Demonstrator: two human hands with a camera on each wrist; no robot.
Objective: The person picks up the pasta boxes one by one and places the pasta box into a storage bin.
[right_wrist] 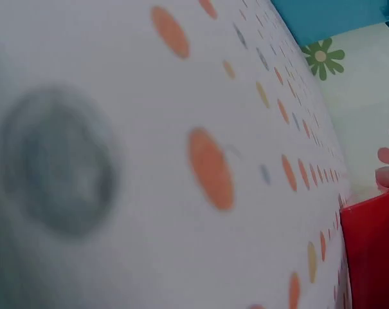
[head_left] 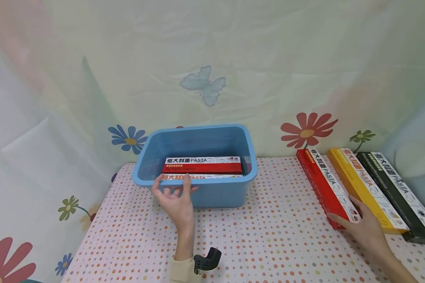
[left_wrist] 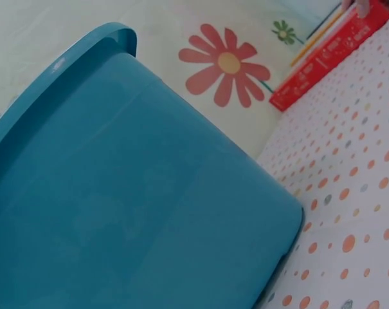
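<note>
Gripping the blue bin [head_left: 221, 196] by its front rim, the left hand [head_left: 177, 202] is partly curled; the right hand [head_left: 368, 228] pinches the red pasta box [head_left: 324, 188] on the tabletop [head_left: 269, 243] at its near end.

Blue bin [head_left: 217, 195]; red box [head_left: 326, 186], yellow box [head_left: 368, 188], black box [head_left: 398, 194], all white-panelled; pale polka-dotted tablecloth [head_left: 269, 243]
</note>
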